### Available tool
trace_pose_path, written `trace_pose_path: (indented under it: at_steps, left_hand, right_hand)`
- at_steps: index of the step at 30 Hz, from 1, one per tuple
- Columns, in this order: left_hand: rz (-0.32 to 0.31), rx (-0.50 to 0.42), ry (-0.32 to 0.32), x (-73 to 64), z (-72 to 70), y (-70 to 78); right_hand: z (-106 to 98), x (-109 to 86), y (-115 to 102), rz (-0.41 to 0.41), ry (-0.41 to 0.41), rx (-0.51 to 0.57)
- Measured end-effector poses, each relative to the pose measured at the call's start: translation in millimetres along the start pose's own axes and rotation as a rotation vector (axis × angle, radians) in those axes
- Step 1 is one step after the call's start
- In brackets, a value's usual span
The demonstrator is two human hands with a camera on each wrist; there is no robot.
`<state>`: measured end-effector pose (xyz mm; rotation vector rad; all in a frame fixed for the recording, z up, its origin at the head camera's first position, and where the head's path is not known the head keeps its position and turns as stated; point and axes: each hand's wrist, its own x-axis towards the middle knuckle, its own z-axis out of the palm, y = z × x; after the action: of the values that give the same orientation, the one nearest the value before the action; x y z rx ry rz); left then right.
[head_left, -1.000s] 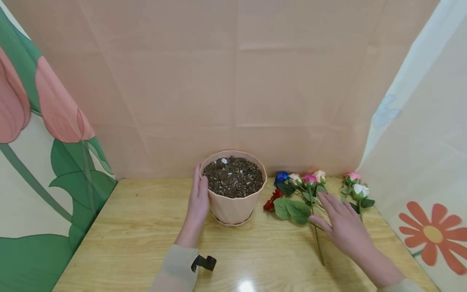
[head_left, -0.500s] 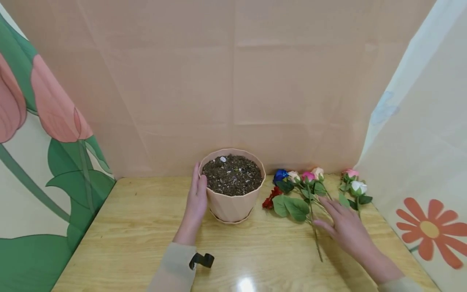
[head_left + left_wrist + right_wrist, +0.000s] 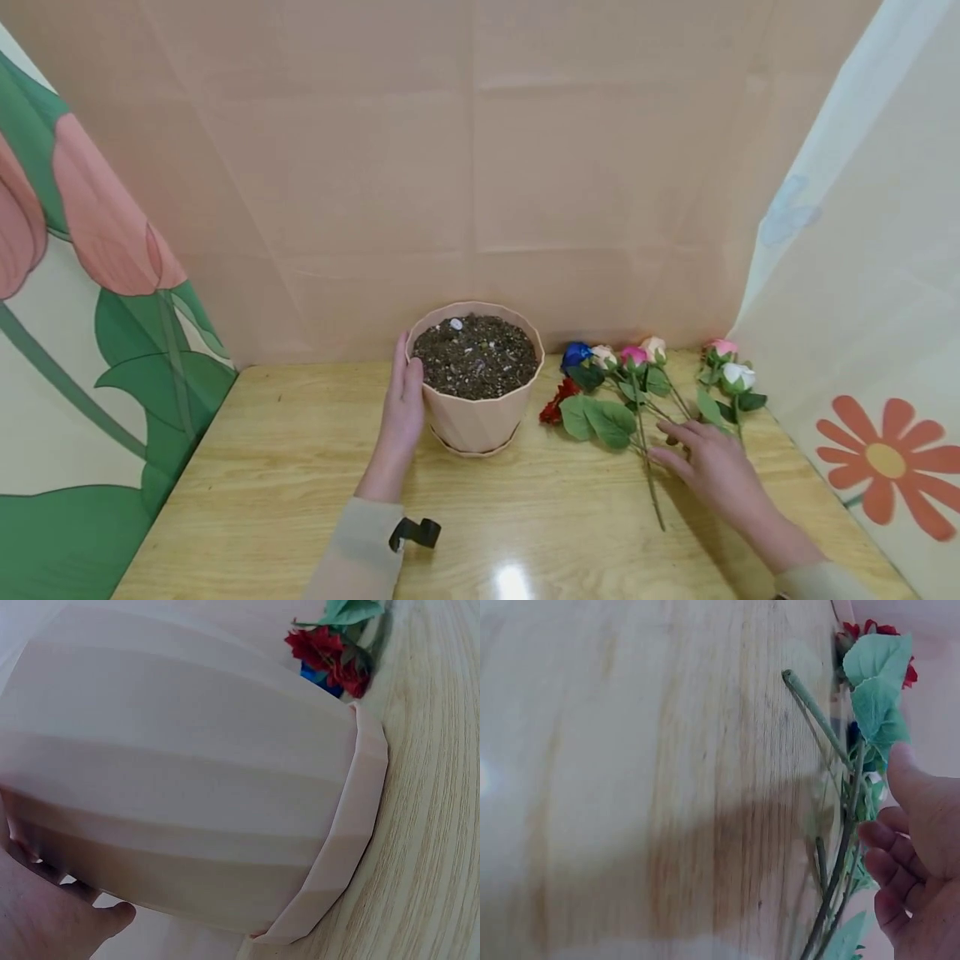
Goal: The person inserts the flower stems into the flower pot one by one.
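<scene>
A pale pink flowerpot full of dark soil stands on a matching saucer. My left hand rests along the pot's left side, fingers extended against its wall. To the right lie several artificial flowers, among them a blue rose, a red flower and a magenta rose. My right hand hovers at their stems. Its fingers bend loosely and the thumb is apart from them, with no stem between in the right wrist view.
A white rose and a pink rose lie at the table's back right. Behind the wooden table hangs a plain pinkish backdrop. Flower-printed panels flank both sides. A black strap sits on my left sleeve.
My right hand has drawn slightly back toward me and its fingers have bent more over the stems. My left hand stays on the pot; the flowers lie much as before.
</scene>
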<state>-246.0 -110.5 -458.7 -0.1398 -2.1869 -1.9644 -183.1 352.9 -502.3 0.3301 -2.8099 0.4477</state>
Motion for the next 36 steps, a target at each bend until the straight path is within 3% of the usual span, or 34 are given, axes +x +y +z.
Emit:
trace_pose_path:
  at_steps: [11, 19, 36]
  left_hand:
    - [0.025, -0.004, 0.001, -1.1, 1.2, -1.9]
    - [0.042, -0.003, 0.003, -1.1, 1.7, -5.4]
    - [0.032, -0.007, 0.01, 0.6, 1.1, -4.1]
  right_hand:
    - [7.1, 16.7, 0.3, 0.186, -0.136, 0.097]
    - [13.1, 20.6, 0.1, 0.268, -0.149, 0.157]
    - [22.8, 30.1, -0.8, 0.29, -0.15, 0.18]
